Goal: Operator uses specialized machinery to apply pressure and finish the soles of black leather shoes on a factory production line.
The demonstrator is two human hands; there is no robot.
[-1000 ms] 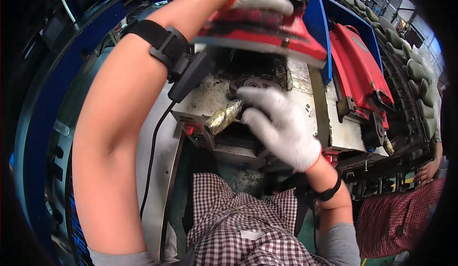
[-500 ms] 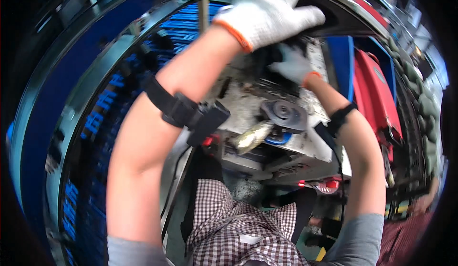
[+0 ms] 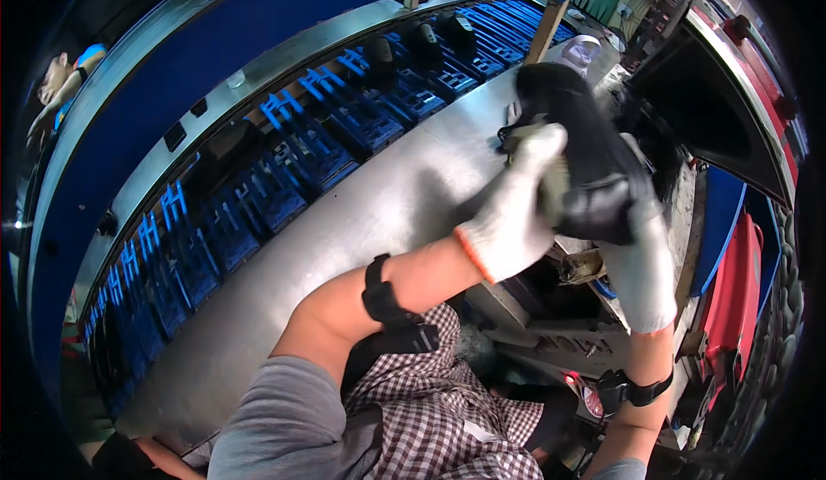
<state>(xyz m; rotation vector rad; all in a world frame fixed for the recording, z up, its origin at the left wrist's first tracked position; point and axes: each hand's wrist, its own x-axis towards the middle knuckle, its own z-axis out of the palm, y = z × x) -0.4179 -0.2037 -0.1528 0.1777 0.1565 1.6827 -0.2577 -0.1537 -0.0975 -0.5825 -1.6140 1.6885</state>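
Both my hands wear white knit gloves and hold one black shoe [image 3: 578,136] in the air above a metal worktop [image 3: 379,213]. My left hand [image 3: 514,209] grips the shoe from the left side near its opening. My right hand [image 3: 647,261] closes on it from below and the right. The shoe tilts with its dark sole and upper turned toward me. A black band with a small device sits on my left forearm [image 3: 387,299], and another black band wraps my right wrist [image 3: 632,388].
A conveyor with several blue racks [image 3: 284,170] carrying dark shoes curves along the left behind the worktop. A press machine with red and blue parts [image 3: 731,273] stands at the right. Another person [image 3: 56,84] is at the far left.
My view has swung left from the machine toward the conveyor. Both hands left the machine and came together on the black shoe, which they now hold up over the worktop.
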